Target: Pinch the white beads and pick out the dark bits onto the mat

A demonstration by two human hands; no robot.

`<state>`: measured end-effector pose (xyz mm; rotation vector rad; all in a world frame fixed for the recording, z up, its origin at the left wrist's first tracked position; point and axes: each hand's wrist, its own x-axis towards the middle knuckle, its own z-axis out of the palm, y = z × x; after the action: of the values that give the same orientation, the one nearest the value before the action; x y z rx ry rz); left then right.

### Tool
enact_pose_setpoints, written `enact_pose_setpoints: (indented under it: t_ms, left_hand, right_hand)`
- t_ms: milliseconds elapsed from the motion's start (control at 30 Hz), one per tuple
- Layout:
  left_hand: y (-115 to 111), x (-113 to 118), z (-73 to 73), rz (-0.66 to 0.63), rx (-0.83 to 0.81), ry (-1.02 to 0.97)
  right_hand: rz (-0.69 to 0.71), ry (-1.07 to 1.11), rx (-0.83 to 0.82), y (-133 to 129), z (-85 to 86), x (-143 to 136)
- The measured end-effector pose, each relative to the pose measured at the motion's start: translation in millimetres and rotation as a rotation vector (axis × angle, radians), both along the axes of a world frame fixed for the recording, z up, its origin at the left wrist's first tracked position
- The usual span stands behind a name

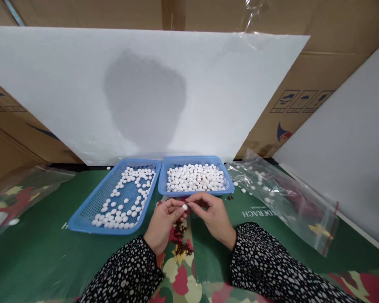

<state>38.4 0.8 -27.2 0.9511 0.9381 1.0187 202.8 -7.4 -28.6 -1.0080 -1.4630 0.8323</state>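
Between the fingertips of my left hand [164, 223] is a small white ball [185, 207], pinched just below the right basket. My right hand [213, 214] touches the area beside the ball with thumb and index finger together; anything between those tips is too small to make out. Small dark brown pieces [180, 242] lie in a pile under and between my hands. Many white balls fill the right blue basket [194, 194]. The left blue basket [102, 230] holds white balls spread out, with bare mesh showing.
A clear plastic bag [290, 202] with some white balls lies at the right, another bag [34, 185] at the left. Loose balls lie near the right basket. A white board [208, 92] leans against cardboard boxes [271, 122] behind the baskets.
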Motion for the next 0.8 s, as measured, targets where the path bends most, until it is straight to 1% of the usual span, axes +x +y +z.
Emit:
enact_pose_setpoints:
  t_ms: [333,500,633,800]
  left_hand:
    - [-0.4,-1.2,-1.8,0.005,0.003,-0.026]
    - [-1.3,-0.8,0.7,0.035,0.002,-0.062]
    - [-2.6,0.2,1.2,0.057,-0.006,-0.083]
    - [-2.3,-0.3,1.6,0.089,0.005,-0.087]
  right_hand:
    - [0.059,-0.012,-0.004,1.8,-1.0,0.2]
    - [0.089,-0.020,0.073,0.3,1.9,-0.7]
    - [0.103,-0.075,0.163,-0.3,3.0,-1.8]
    - [0.100,-0.108,0.201,-1.6,2.0,-6.8]
